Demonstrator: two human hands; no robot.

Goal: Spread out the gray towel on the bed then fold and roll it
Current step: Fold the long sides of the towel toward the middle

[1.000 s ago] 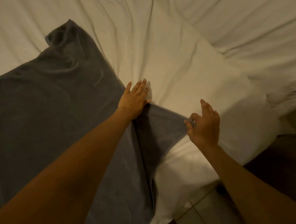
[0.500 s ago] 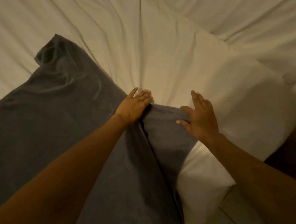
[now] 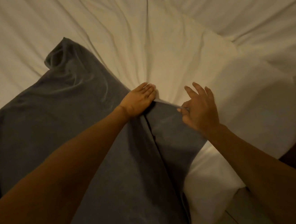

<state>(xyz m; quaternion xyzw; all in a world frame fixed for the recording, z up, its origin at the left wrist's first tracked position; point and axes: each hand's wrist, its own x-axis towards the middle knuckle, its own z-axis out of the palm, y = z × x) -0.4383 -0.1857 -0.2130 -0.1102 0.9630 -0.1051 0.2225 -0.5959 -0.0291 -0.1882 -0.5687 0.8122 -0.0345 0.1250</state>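
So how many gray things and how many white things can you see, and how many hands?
Gray: 1, the towel, lying on the bed.
White: 1, the bed sheet, wrinkled.
Hands: 2, the left hand flat on the towel's edge, and the right hand pinching its corner.
Total: 4

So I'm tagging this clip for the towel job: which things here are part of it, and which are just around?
Part of the job:
- gray towel
- bed, which the towel lies on
- left hand, flat on the towel
- right hand, pinching the towel's edge

Just around:
- floor at the bed's corner
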